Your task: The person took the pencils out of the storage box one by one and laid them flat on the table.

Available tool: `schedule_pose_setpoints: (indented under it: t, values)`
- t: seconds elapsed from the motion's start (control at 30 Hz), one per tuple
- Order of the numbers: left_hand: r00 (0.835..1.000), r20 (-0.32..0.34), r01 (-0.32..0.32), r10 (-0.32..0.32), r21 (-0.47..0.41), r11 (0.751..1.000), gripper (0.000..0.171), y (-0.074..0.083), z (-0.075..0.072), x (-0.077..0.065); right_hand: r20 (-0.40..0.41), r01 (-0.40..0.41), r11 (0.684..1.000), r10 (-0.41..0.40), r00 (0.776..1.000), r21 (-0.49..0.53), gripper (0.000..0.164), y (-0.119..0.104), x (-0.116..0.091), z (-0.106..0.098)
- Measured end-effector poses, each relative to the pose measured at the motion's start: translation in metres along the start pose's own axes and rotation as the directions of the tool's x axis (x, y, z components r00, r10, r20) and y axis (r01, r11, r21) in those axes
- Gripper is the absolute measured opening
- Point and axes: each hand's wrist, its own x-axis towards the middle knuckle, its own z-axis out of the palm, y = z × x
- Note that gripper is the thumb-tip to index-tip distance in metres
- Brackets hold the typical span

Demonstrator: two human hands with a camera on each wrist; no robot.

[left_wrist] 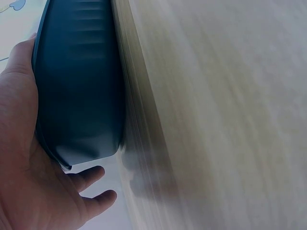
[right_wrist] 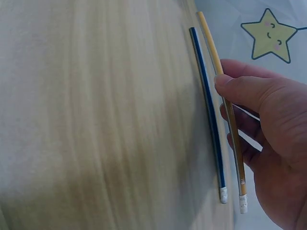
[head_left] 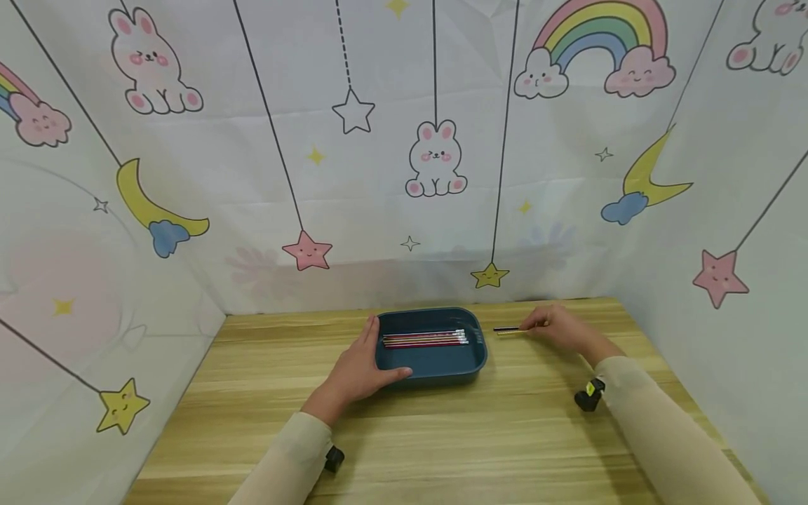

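Observation:
A dark blue tray (head_left: 435,373) sits toward the back of the table with several pencils (head_left: 426,339) lying side by side in it, eraser ends to the right. My left hand (head_left: 360,366) rests on its left end, fingers along the side and thumb stretched over the near rim. In the left wrist view two fingertips (left_wrist: 103,199) extend past the tray's end. To the right of the tray, my right hand (head_left: 558,328) pinches a yellow pencil (right_wrist: 235,136) between thumb and fingers. Alongside it lies a dark blue pencil (right_wrist: 209,108) with a white eraser.
The wood-grain table (head_left: 454,442) reaches back to a white cloth backdrop (head_left: 379,210) printed with rabbits, stars and rainbows, which also rises on both sides. A small black device (head_left: 590,396) is worn at the right wrist, another (head_left: 334,459) at the left.

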Motion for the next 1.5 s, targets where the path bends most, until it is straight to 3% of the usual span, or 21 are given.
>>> schedule_pose_setpoints:
  t: [0.27, 0.5, 1.5]
  values:
    - [1.0, 0.005, 0.0, 0.0, -0.001, 1.0, 0.136, 0.002, -0.001, -0.001, -0.03, -0.024, 1.0, 0.023, 0.999, -0.004, 0.018, 0.007, -0.006, 0.009]
    - [1.0, 0.003, -0.001, 0.001, -0.004, 1.0, 0.135, 0.002, -0.001, -0.002, -0.052, 0.002, 1.0, -0.003, 0.999, -0.021, 0.018, 0.011, -0.007, 0.014]
    - [1.0, 0.006, 0.0, 0.0, -0.014, 1.0, 0.134, 0.004, -0.002, -0.003, -0.082, -0.031, 0.998, 0.027, 0.996, -0.052, 0.018, 0.008, 0.0, 0.019]
